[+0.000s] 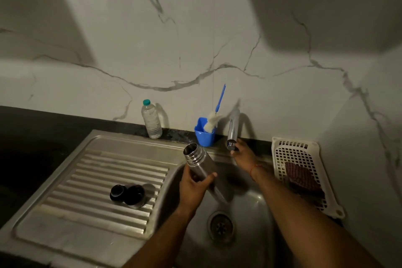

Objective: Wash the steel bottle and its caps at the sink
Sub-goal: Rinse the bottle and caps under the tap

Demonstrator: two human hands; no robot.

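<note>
Your left hand [193, 187]: clamped round the open steel bottle [199, 162], tilted over the sink basin [256, 213]. Black caps [127, 194]: on the drainboard [87, 169], 8 o'clock of the bottle. Your right hand [242, 154]: at the tap [233, 128], 1 o'clock; I cannot tell its grip.

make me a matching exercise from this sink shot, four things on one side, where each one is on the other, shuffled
Things
1. steel bottle
2. two dark caps
3. bottle brush
4. checked cloth

Places
A. lying in the white basket
B. held in the left hand, over the sink basin
C. on the ribbed draining board
D. standing in the blue holder

Pairs: 1-B, 2-C, 3-D, 4-A
</note>
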